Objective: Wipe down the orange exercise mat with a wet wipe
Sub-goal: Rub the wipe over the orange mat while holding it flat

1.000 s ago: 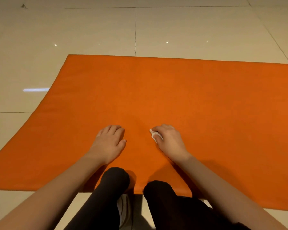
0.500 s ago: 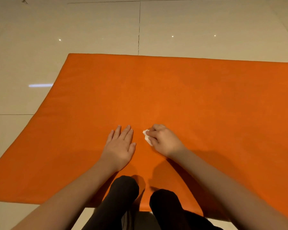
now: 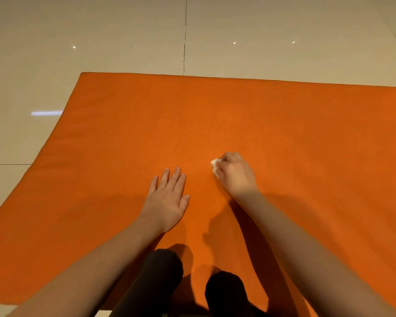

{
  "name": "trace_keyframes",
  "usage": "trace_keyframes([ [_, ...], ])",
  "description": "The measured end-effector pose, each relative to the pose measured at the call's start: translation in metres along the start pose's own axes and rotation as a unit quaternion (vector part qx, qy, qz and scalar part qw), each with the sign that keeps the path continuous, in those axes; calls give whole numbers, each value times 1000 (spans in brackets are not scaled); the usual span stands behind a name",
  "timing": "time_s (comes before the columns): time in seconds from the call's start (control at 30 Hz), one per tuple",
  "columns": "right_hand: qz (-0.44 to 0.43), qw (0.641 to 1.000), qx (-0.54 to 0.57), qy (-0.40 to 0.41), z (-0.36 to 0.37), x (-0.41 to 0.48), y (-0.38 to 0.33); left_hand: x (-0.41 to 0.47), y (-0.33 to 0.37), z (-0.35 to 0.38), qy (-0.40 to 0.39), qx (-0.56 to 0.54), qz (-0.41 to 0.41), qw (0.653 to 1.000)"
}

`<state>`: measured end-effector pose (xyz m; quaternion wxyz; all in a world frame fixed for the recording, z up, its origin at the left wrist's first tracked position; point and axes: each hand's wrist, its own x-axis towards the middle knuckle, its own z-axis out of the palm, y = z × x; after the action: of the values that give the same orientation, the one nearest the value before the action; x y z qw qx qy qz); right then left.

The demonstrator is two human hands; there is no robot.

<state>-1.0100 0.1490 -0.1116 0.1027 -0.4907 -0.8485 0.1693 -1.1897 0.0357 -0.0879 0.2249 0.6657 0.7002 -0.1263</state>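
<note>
The orange exercise mat (image 3: 272, 124) lies flat on the tiled floor and fills most of the view. My right hand (image 3: 236, 175) grips a small crumpled white wet wipe (image 3: 215, 165) and presses it onto the mat near the middle; only a corner of the wipe shows past my fingers. My left hand (image 3: 169, 200) rests flat on the mat just left of it, palm down with fingers straight and together.
Glossy beige floor tiles (image 3: 124, 42) surround the mat at the far side and the left. My knees in dark trousers (image 3: 162, 271) rest on the mat's near edge, between my forearms.
My right hand has slid the wipe forward and slightly right across the mat. My left hand went from curled to flat and shifted a little forward.
</note>
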Motion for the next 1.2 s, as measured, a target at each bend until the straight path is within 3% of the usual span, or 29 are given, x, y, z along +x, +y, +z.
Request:
trace_keyframes([
  [0.03, 63, 998, 9, 30, 1, 4, 0, 0, 0, 0, 0, 2, 0, 1000],
  [0.1, 69, 996, 49, 43, 10, 5, -13, 0, 1, 0, -2, 6, 1, 1000],
  [0.2, -90, 993, 65, -44, 23, -9, -35, 2, 0, 1, -6, 3, 0, 1000],
  [0.27, -127, 988, 55, -65, 15, 0, -26, 2, 1, -1, -7, 8, 3, 1000],
  [0.33, -98, 995, 17, -30, 7, 17, -10, 3, 2, -4, -5, 17, 6, 1000],
  [0.4, 7, 1000, -7, 22, 8, 30, -2, 3, 2, -8, -1, 18, 16, 1000],
  [0.47, 63, 995, 31, 66, 15, 29, -11, 9, -4, -12, 20, 0, 34, 999],
  [0.6, -94, 993, 60, 39, 26, 8, -21, 46, -16, -25, 37, -14, 30, 999],
  [0.7, -133, 989, 7, 59, 14, 23, -1, 63, -19, -28, -12, 21, 16, 1000],
  [0.77, -70, 992, -33, 103, 15, 43, 11, 61, -21, -26, -3, 30, 22, 999],
  [0.87, 56, 983, 31, 174, 25, 62, 6, 58, -20, -25, -5, 41, 23, 999],
  [0.9, 37, 983, 56, 169, 30, 62, 0, 58, -20, -25, -6, 40, 24, 999],
  [0.97, -81, 988, 65, 118, 36, 59, -7, 61, -21, -25, 6, 36, 26, 999],
  [1.03, -173, 982, 31, 75, 29, 67, 2, 61, -23, -24, 16, 37, 32, 999],
  [1.07, -179, 981, 1, 79, 24, 74, 12, 62, -24, -22, 22, 43, 35, 998],
  [1.1, -148, 983, -29, 101, 20, 81, 23, 63, -25, -20, 31, 46, 35, 998],
  [1.2, 57, 978, -20, 199, 12, 99, 44, 66, -25, -22, 59, 47, 48, 996],
])
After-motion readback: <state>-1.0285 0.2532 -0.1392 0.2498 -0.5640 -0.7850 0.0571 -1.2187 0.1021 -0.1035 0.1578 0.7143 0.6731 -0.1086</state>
